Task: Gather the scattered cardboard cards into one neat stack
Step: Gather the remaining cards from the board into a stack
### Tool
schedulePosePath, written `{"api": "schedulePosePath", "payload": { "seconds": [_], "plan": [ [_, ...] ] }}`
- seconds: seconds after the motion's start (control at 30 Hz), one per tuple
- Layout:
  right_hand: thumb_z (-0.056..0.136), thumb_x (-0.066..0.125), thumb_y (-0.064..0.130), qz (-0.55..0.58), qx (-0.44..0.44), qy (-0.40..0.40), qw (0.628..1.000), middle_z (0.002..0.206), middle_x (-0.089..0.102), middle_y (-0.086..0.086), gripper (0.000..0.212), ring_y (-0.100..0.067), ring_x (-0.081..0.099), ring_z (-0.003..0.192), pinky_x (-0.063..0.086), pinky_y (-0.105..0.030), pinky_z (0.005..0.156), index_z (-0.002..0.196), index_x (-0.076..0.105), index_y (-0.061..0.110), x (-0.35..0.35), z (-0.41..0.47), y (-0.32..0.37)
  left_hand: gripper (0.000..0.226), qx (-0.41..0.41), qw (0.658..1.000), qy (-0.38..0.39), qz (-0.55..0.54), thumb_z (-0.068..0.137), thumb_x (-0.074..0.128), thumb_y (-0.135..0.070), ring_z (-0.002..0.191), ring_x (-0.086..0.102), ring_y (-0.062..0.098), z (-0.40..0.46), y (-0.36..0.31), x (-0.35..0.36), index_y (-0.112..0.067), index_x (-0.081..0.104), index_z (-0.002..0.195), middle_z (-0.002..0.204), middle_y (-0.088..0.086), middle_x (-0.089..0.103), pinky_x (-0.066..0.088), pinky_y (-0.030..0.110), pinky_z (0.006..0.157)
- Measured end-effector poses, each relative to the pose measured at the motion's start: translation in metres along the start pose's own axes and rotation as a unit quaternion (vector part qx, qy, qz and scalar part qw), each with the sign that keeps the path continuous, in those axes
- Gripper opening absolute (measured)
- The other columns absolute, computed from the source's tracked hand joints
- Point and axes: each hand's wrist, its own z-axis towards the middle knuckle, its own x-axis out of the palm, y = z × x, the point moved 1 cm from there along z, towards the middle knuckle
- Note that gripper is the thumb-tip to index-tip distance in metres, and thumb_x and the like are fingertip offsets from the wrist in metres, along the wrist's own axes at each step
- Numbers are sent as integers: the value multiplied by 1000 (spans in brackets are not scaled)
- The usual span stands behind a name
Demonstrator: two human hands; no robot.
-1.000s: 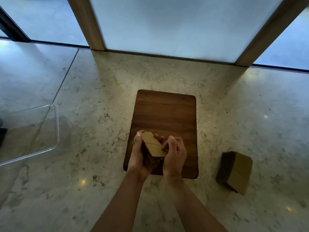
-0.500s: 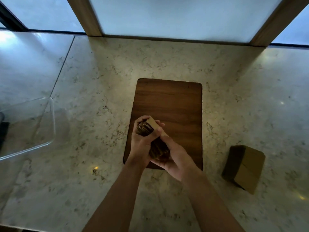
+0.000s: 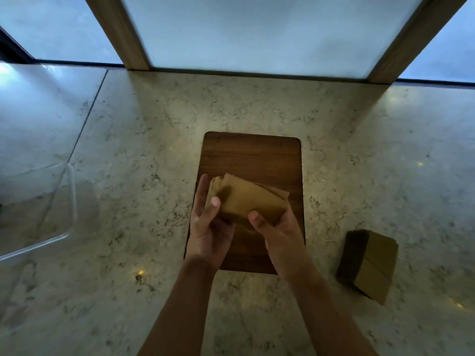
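Both hands have turned palm-up since half a sec ago, and the bundle of cardboard cards (image 3: 250,202) now lies flatter, its broad face showing, held just above the near half of the wooden board (image 3: 250,155). Left hand (image 3: 209,224) cups the bundle's left end, thumb curled over the top face, fingers straight up along the edge. Right hand (image 3: 279,228) grips the near right corner, thumb on top, fingers wrapped under (mostly hidden). Bundle isn't square yet: a few cards fan out at the far right corner.

To finish well, I'd judge: loosen both grips a little, tap the long edge on the board, then squeeze the ends together w/ flat palms. Too tight a clamp probably locks the skew in. A second stack (image 3: 370,265) sits on the marble counter (image 3: 128,140), well right of the board's near corner.
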Motion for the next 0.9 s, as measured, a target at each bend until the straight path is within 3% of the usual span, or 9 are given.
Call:
{"api": "schedulePosePath", "payload": {
  "seconds": [0.1, 0.2, 0.3, 0.37, 0.43, 0.5, 0.57, 0.73, 0.9],
  "plan": [
    [69, 89, 28, 118, 129, -33, 984, 120, 76, -2, 67, -24, 70, 116, 58, -38, 90, 130, 62, 23, 15, -7, -4, 124, -17, 1000, -14, 19, 61, 99, -38, 143, 45, 49, -3, 1, 4, -7, 32, 161, 157, 29, 45, 34, 69, 117],
    [72, 82, 24, 159, 213, -64, 962, 122, 74, -10, 59, -27, 69, 115, 57, -41, 89, 128, 64, 17, 26, -13, -10, 93, -44, 996, -8, 71, 71, 90, -26, 131, 58, 48, -9, 1, 9, 6, 48, 148, 148, 32, 55, 48, 64, 107],
    [73, 82, 43, -35, 223, -61, 972, 123, 69, -3, 73, -18, 66, 108, 51, -31, 78, 137, 56, 20, 29, -12, -6, 68, -81, 991, -67, 84, 81, 70, -17, 124, 61, 54, -10, -4, 5, 9, 53, 142, 139, 40, 58, 58, 56, 93],
    [71, 77, 61, -162, 184, -91, 965, 131, 58, -1, 87, -17, 60, 112, 48, -29, 77, 145, 46, 26, 20, -9, -1, 65, -86, 988, -91, 94, 82, 71, -21, 114, 68, 51, -11, -9, -2, 4, 57, 140, 129, 39, 65, 62, 51, 83],
    [65, 74, 73, -196, 132, -57, 970, 131, 58, 2, 95, -14, 62, 113, 54, -28, 79, 145, 44, 33, 11, -6, 7, 53, -88, 984, -100, 116, 82, 76, -22, 105, 73, 47, -14, -13, -8, -7, 67, 132, 121, 33, 72, 64, 50, 76],
    [64, 81, 67, -214, 120, 33, 969, 122, 67, 4, 81, -13, 70, 106, 60, -26, 77, 135, 55, 38, 8, -2, 15, 36, -109, 983, -74, 127, 82, 80, -21, 98, 77, 42, -15, -14, -10, -14, 78, 117, 113, 27, 77, 65, 47, 70],
    [73, 88, 46, -214, 112, 88, 966, 114, 75, 3, 56, -14, 74, 103, 62, -29, 79, 122, 63, 39, 7, 1, 20, 33, -127, 982, -55, 126, 79, 84, -22, 96, 78, 41, -17, -15, -11, -15, 81, 111, 111, 25, 78, 65, 45, 68],
    [76, 85, 30, -120, 104, 38, 987, 117, 76, -6, 58, -24, 74, 108, 60, -50, 94, 128, 64, 19, -6, 4, 26, 51, -143, 971, -58, 184, 67, 84, -17, 94, 78, 40, -17, -21, -22, -14, 76, 118, 110, 22, 79, 64, 45, 62],
    [79, 84, 25, -90, 124, 66, 986, 117, 77, -9, 54, -26, 74, 109, 59, -49, 95, 128, 65, 14, 1, -1, 15, 36, -103, 970, -79, 203, 75, 77, -14, 97, 79, 36, -13, -21, -21, -24, 80, 110, 111, 18, 80, 65, 45, 67]
  ]
}}
